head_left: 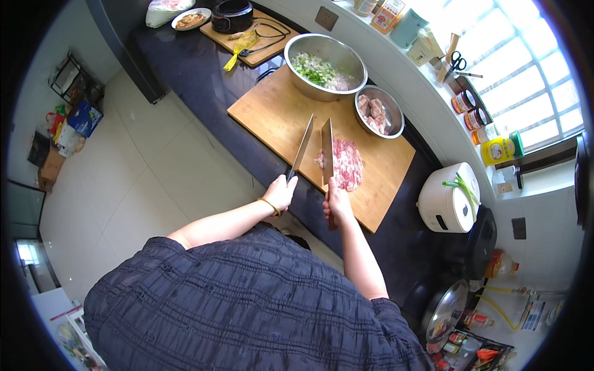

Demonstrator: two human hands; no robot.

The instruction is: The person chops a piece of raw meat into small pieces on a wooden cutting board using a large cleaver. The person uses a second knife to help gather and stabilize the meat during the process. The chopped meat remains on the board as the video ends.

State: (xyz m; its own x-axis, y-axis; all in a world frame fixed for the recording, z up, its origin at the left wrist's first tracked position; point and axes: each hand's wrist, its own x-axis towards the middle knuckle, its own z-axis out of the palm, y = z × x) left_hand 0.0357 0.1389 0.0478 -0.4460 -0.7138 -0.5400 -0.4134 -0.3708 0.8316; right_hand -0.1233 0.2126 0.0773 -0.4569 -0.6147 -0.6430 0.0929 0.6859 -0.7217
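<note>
My left hand (281, 193) grips the handle of a cleaver (302, 148) whose blade is raised over the wooden cutting board (278, 114). A second cleaver (327, 152) is in my right hand (337, 204), its blade down at the left edge of a pile of pink minced meat (345, 163) on the board. The two blades stand side by side, a little apart. A yellow bracelet circles my left wrist.
A large steel bowl (325, 65) of chopped greens and a smaller steel bowl (378, 111) of meat chunks sit at the board's far edge. A white rice cooker (448, 198) stands right, jars and bottles line the windowsill, and a second board (253, 34) with a black pot lies far left.
</note>
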